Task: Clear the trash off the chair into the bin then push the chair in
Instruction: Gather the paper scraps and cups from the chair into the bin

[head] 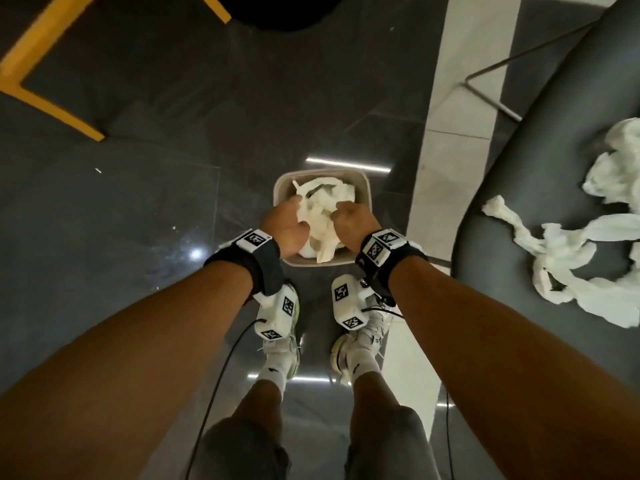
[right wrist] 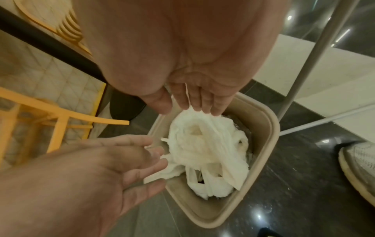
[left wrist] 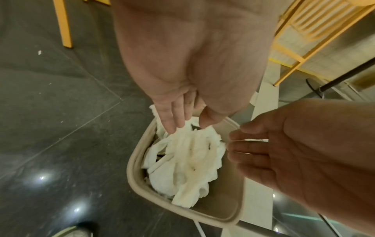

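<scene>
A beige square bin (head: 367, 188) stands on the dark floor just in front of my feet, with crumpled white tissue (head: 322, 216) heaped in it. Both hands hover over its mouth. My left hand (head: 291, 220) has straight fingers whose tips brush the top of the tissue heap (left wrist: 188, 160). My right hand (head: 346, 216) is spread too, with a thin strand of the tissue (right wrist: 205, 147) touching its fingertips (right wrist: 202, 109). Neither hand grips anything. On the right, the dark grey chair seat (head: 519, 202) carries more twisted white tissue (head: 568, 251).
A yellow wooden chair frame (head: 45, 57) stands at the far left, and a black round base (head: 287, 12) at the top. A white floor strip (head: 446, 150) runs between bin and grey chair, whose thin metal leg (head: 491, 98) crosses it. My shoes (head: 280, 341) are behind the bin.
</scene>
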